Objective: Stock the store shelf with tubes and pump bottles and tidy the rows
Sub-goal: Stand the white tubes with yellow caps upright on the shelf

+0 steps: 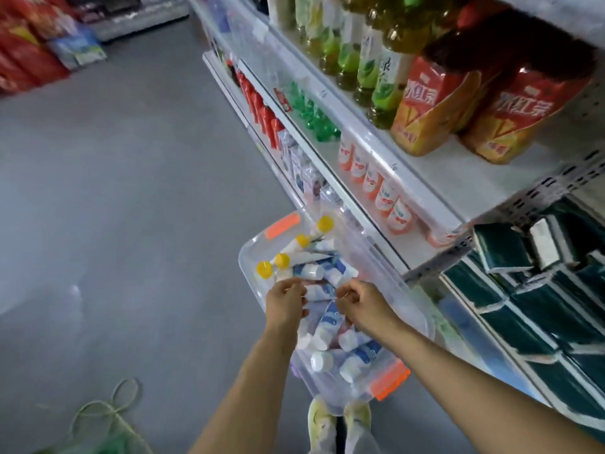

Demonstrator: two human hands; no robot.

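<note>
Tubes [329, 317], white with blue print and white caps, lie heaped in a clear plastic bin [248, 257] that stands on the grey floor [131, 191] just beside the store shelf [360, 204]. At the far end of the bin lie several tubes with yellow caps [264, 269]. The bin has an orange latch [283, 226] at its far end and another orange latch [389, 378] at its near end.

Both hands reach down into the middle of the bin. The left hand [285, 301] has its fingers curled in among the tubes, and its grip seems to close on one, though motion blur keeps this from being certain. The right hand [361, 301] is likewise curled, knuckles up, just beside the left; whether its grip holds a tube cannot be told.

On the shelf to the right stand rows of green tea bottles [376, 70], red-and-orange iced tea packs [432, 103], small white-and-orange drink bottles [379, 188], green bottles [314, 116] and red-capped bottles [262, 116]. Dark green boxes [523, 306] fill the lower right shelf. A pair of pale shoes [340, 424] shows under the bin's near end, and green cord [108, 411] lies on the floor at lower left.
</note>
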